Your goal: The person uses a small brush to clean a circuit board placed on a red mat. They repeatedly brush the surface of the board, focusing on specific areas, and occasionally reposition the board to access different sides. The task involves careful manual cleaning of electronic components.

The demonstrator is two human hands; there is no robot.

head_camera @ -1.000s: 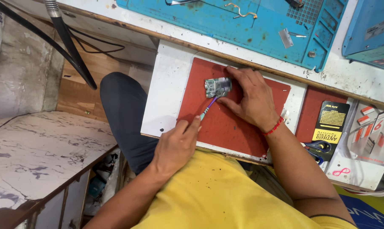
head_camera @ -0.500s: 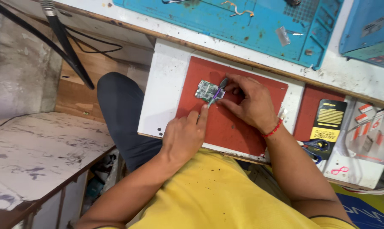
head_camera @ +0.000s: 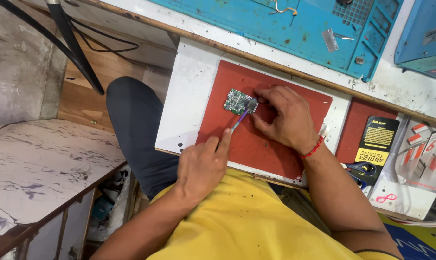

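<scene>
A small green circuit board point(head_camera: 236, 100) lies on a red mat point(head_camera: 256, 144) that covers a white board point(head_camera: 189, 96). My right hand point(head_camera: 280, 118) pins the circuit board's right end with its fingertips. My left hand point(head_camera: 203, 166) grips a thin purple-and-blue tool point(head_camera: 239, 120) whose tip touches the circuit board's near edge. A red thread bracelet sits on my right wrist.
A blue work mat point(head_camera: 300, 29) with small metal bits lies on the bench beyond. A black packet point(head_camera: 377, 144), scissors point(head_camera: 355, 171) and red-and-white packs point(head_camera: 425, 149) sit at right. A marbled table point(head_camera: 40, 173) stands at left, with black cables point(head_camera: 73, 43) above.
The circuit board and both hands sit slightly lower on the red mat. My left hand has drawn back a little, and more of the tool's shaft shows.
</scene>
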